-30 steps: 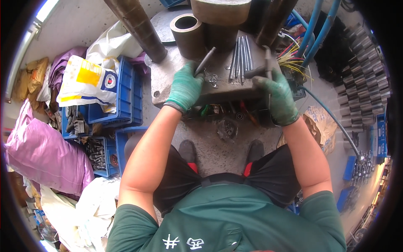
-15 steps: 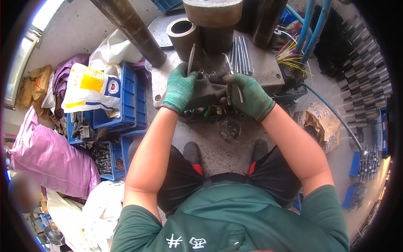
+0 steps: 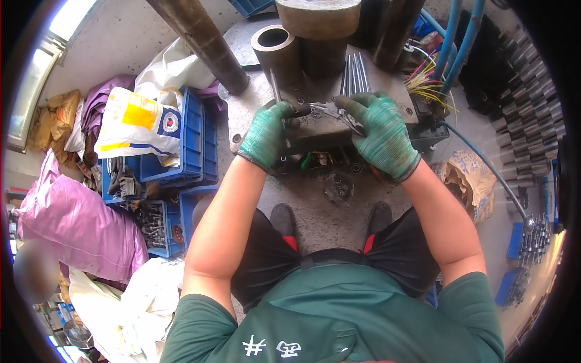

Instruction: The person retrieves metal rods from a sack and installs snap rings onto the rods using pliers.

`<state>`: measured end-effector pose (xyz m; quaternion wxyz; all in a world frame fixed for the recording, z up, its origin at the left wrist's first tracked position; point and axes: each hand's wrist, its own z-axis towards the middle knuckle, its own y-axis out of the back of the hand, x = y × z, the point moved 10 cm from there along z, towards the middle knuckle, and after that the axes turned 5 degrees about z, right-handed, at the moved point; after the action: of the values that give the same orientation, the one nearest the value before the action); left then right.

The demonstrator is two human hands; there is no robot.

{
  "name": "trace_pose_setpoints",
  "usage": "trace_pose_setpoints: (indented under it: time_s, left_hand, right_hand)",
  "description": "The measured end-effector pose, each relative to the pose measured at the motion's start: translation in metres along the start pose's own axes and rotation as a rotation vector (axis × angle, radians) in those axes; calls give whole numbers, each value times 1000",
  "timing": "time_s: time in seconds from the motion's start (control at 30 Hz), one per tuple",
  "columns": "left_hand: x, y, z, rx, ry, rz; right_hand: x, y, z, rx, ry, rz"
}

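My left hand (image 3: 265,134), in a green work glove, is closed round a slim metal rod (image 3: 275,85) whose pointed upper end stands above the fist. My right hand (image 3: 385,134), gloved alike, grips a pair of metal pliers (image 3: 330,109). Their jaws point left and reach the thumb of my left hand; whether they hold anything is too small to tell. Both hands are over the front of a heavy steel block (image 3: 245,115). Behind my right hand, several similar rods (image 3: 355,74) lie side by side on it.
A hollow steel cylinder (image 3: 272,39) and a thick round ram (image 3: 318,18) stand behind the hands, with a steel column (image 3: 203,45) to the left. Blue crates (image 3: 196,136) and a purple sack (image 3: 78,218) are at the left. Blue hoses (image 3: 451,42) and loose wires run at the right.
The pliers have swung from pointing away to pointing left, and their tips are now at my left hand. My right hand has turned with them. The left still grips the rod.
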<state>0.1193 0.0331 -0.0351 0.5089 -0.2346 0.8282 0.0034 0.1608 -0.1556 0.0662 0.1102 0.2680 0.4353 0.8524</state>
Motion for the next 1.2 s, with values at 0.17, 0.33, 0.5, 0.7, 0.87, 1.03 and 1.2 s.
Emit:
trace_pose_setpoints:
  time_s: [0.17, 0.33, 0.5, 0.7, 0.87, 1.03, 1.2]
  left_hand:
    - [19, 0, 5, 73, 70, -119]
    - [18, 0, 7, 105, 53, -160]
    - [17, 3, 6, 75, 43, -132]
    - [-24, -7, -14, 52, -357, 271]
    - [-29, 0, -17, 44, -393, 373]
    - [-27, -5, -19, 65, -423, 460]
    - [-44, -8, -31, 23, -747, 701]
  right_hand:
    - [14, -5, 0, -15, 110, -29]
    - [14, -9, 1, 1, 124, -30]
    - [16, -8, 2, 2, 138, -38]
    - [-16, -19, 0, 158, -94, 36]
    - [-44, -2, -3, 84, -462, 517]
    - [-55, -2, -4, 105, -472, 558]
    - [-52, -2, -5, 267, -430, 563]
